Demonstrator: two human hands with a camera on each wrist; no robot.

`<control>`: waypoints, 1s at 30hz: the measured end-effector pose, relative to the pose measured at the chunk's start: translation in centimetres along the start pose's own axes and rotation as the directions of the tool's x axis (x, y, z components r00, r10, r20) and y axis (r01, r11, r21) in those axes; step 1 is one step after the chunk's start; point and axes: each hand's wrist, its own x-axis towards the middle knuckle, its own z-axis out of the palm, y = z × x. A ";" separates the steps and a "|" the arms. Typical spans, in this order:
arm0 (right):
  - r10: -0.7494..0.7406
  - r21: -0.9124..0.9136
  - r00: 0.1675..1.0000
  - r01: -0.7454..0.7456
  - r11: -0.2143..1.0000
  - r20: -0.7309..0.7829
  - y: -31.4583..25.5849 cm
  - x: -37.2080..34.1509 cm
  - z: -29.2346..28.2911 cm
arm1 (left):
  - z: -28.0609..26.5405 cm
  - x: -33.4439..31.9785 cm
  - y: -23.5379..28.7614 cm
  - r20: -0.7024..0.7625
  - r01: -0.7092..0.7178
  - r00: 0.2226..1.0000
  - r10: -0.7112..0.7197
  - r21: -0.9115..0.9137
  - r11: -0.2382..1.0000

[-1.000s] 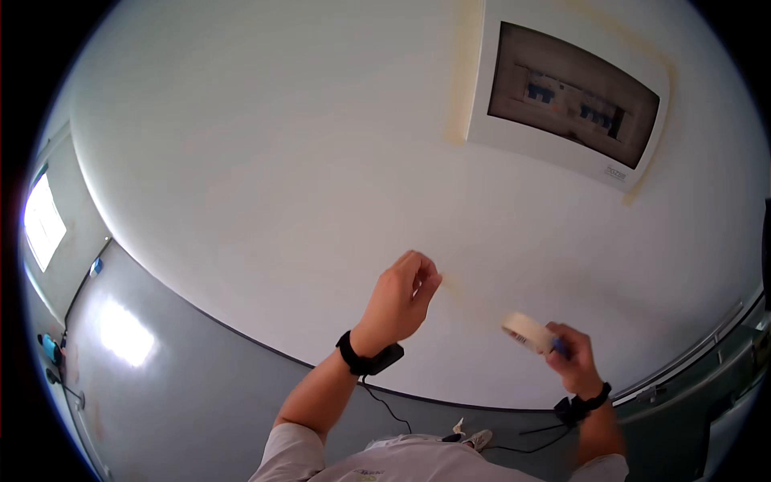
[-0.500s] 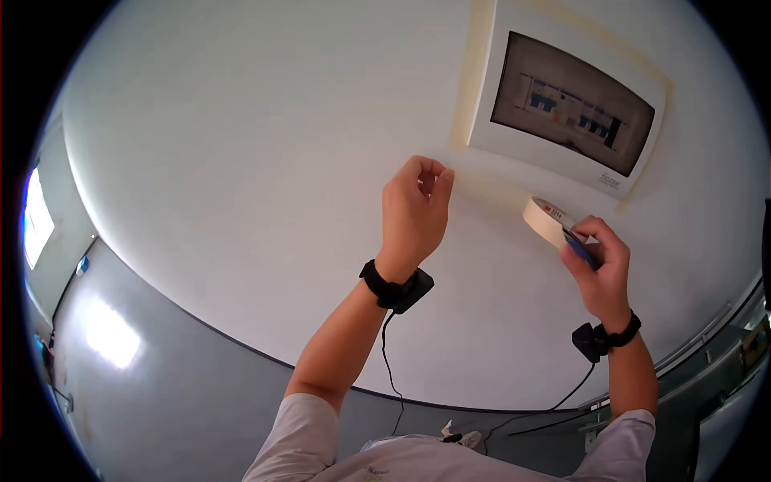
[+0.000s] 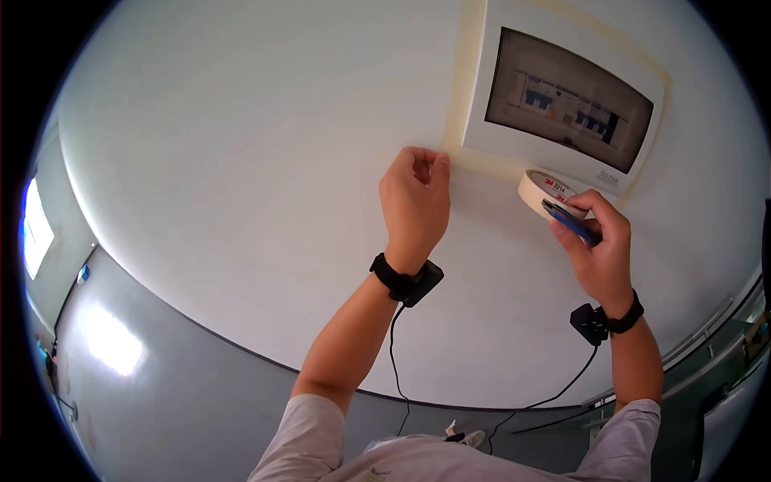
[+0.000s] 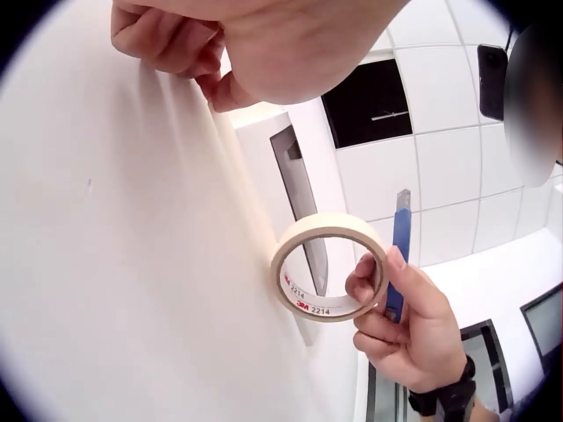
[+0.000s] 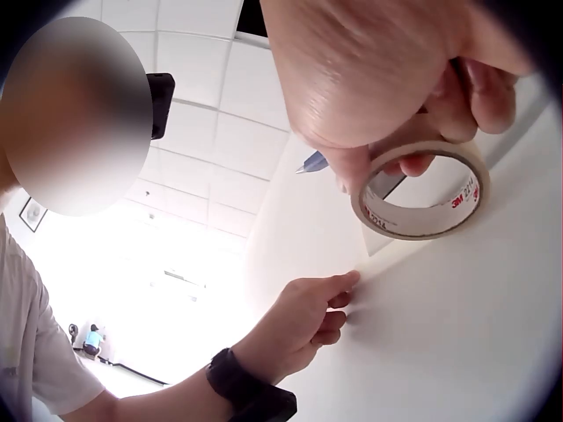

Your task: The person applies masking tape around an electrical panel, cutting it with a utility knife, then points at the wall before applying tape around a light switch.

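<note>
My left hand (image 3: 416,201) pinches the free end of a masking tape strip (image 3: 486,165) close to the lower left corner of a white breaker box (image 3: 522,150). The strip stretches along the box's bottom edge to the masking tape roll (image 3: 530,193). In my right hand (image 3: 604,249) are that roll, held by its rim, and a blue utility knife (image 3: 580,228). The left wrist view shows the knife (image 4: 402,237) upright beside the roll (image 4: 330,224), its metal tip pointing up. Both hands are close to the white wall (image 3: 281,161).
Masking tape borders the box along its left side (image 3: 464,80) and its top and right sides (image 3: 667,88). A black cable (image 3: 393,353) hangs from each wrist camera. Below the wall lies a grey floor (image 3: 185,386), with metal rails (image 3: 699,349) at lower right.
Both hands have risen up the wall, bringing the tape strip from well below the box up to its bottom edge. In the last half second they shifted slightly further up.
</note>
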 end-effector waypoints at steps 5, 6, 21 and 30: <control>-0.058 -0.050 0.998 0.059 0.997 0.019 -0.6 0.4 0.1 | -0.1 0.2 -0.2 -0.015 -0.026 1.000 0.026 0.035 0.999; -0.051 -0.050 0.999 0.052 0.997 0.019 -0.7 0.4 0.1 | 0.0 0.1 -0.2 -0.023 -0.031 0.999 0.032 0.051 0.998; -0.041 -0.074 0.999 0.041 0.996 0.010 -0.2 1.1 0.2 | 0.8 0.3 0.1 -0.063 -0.011 0.998 0.018 0.110 0.994; -0.061 -0.111 0.998 0.061 0.992 0.006 -0.4 1.1 0.3 | 0.8 0.4 0.0 -0.060 -0.006 0.998 0.014 0.120 0.993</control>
